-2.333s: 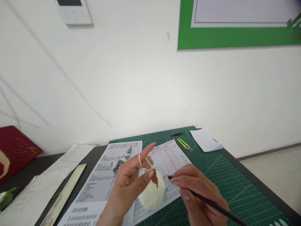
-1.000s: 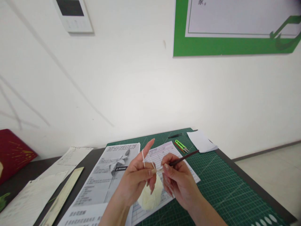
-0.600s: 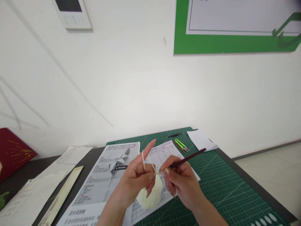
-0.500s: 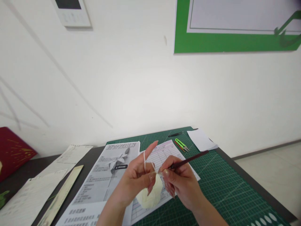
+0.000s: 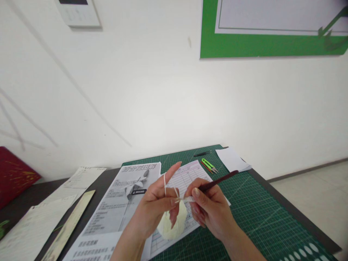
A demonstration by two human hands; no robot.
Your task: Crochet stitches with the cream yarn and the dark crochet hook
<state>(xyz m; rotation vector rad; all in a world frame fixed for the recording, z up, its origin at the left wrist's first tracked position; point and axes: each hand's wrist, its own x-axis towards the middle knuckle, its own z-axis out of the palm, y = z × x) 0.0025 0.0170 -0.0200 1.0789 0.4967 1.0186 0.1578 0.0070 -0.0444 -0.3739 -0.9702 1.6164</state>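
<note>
This looks like a craft workroom set up in a plain, office-like room. A green gridded cutting mat (image 5: 258, 217) covers much of a dark table (image 5: 43, 188), with a printed pattern sheet (image 5: 119, 206), a ruled form (image 5: 190, 174), green thread snips (image 5: 209, 165) and a long ruler (image 5: 67, 228) spread about, and a ball of pale yarn (image 5: 174, 223) and a crochet hook (image 5: 220, 180) in use above them. Behind stands a bare white wall carrying 1 green-framed notice board (image 5: 244, 45) and a white control panel (image 5: 78, 14), above a pale floor (image 5: 312, 188).
</note>
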